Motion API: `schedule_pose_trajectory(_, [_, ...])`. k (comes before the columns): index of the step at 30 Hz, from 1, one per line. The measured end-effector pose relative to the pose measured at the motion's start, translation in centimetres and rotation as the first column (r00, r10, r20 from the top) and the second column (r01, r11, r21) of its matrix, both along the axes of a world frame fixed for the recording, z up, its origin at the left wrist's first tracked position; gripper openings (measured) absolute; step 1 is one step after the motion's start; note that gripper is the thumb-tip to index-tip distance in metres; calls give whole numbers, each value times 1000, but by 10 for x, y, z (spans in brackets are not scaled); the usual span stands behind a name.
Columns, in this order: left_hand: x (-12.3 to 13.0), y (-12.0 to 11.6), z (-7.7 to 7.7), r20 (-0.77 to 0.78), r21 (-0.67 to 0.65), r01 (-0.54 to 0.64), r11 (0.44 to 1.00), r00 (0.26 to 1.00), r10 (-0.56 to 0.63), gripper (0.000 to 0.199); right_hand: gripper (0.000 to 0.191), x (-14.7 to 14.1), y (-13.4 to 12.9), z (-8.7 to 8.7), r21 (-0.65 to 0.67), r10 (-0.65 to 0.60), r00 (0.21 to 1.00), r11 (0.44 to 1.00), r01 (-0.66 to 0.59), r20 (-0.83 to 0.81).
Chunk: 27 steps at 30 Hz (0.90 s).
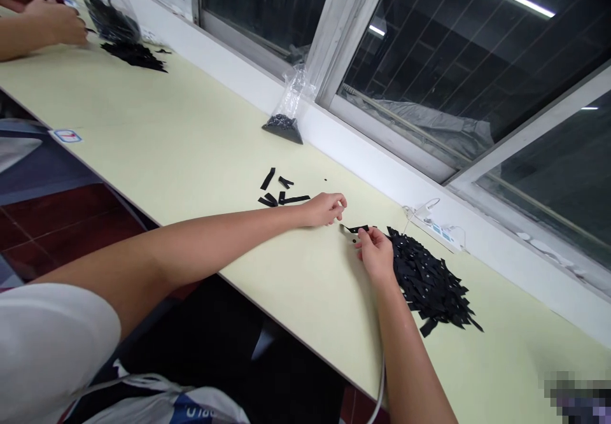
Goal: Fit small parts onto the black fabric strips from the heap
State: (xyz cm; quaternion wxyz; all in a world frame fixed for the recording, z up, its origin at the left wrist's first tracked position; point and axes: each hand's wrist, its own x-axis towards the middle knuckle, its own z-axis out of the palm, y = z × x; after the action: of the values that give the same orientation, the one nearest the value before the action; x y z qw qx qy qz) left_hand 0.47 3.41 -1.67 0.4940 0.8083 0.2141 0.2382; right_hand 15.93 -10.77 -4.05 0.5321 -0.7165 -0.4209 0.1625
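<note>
Pale yellow covers the long table (200,137), which runs slantwise beneath a row of dark windows (429,61) in light frames. On the table at its far left end, a big clear plastic bag (112,20) with dark contents stands near a co-worker's hands (60,21), and a flat heap of dark pieces (136,56) lies in front of it. Nearer, on the right, a broad pile of black strips (427,281) spreads over the tabletop, many of them showing small pale spots. A smaller clear bag (289,115), its bottom filled with black bits, rests against the white ledge (229,86) under the windows, and a white power strip (436,232) with plugged-in cables lies behind the pile. The right hand (376,251), just beside the pile, pinches one black strip (357,229) between thumb and fingers, its free end pointing toward the left hand. The left hand (327,209) hovers near that end, fingers loosely curled; whether anything sits between them, I cannot tell. Past the left forearm, a few loose black strips (296,199) lie scattered. Smallest of all, a tiny dark dot (325,179) lies beyond the left hand.
</note>
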Motion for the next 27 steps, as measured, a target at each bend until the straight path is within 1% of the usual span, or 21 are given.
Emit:
schedule_pose_trajectory(2, [0,1,0,1,52,1,999,1000,-1,21,38,-2,0,3,-5,-12,995,1000,12,-103])
schedule_pose_trajectory(6, [0,1,2,26,118,19,993,999,-22,23,40,-6,-2,11,13,-26,965,999,31,-262])
schedule_pose_trajectory(10, [-2,-4,7,52,91,36,995,998,-41,25,40,-9,-4,16,33,-35,933,998,50,-357])
schedule_pose_trajectory(13, [-2,-8,7,78,40,70,997,994,-73,27,40,-10,-5,18,43,-51,923,996,73,-381])
schedule_pose_trajectory(17, [2,-11,3,83,-12,120,993,989,-119,42,39,-10,-4,19,44,-62,924,995,85,-377])
schedule_pose_trajectory(20, [4,-12,0,84,-16,149,989,986,-147,41,37,-10,-5,20,38,-67,914,995,90,-399])
schedule_pose_trajectory(22, [3,-13,1,99,15,159,987,982,-160,38,37,-11,-5,21,36,-72,905,995,96,-420])
schedule_pose_trajectory(23, [3,-14,2,117,53,161,986,979,-166,35,37,-12,-5,21,39,-74,901,994,101,-428])
schedule_pose_trajectory(25, [1,-15,3,162,138,147,979,972,-169,29,38,-13,-6,22,46,-75,895,993,106,-440])
schedule_pose_trajectory(27, [1,-16,5,187,177,122,977,970,-155,23,39,-13,-6,23,54,-70,893,993,104,-445])
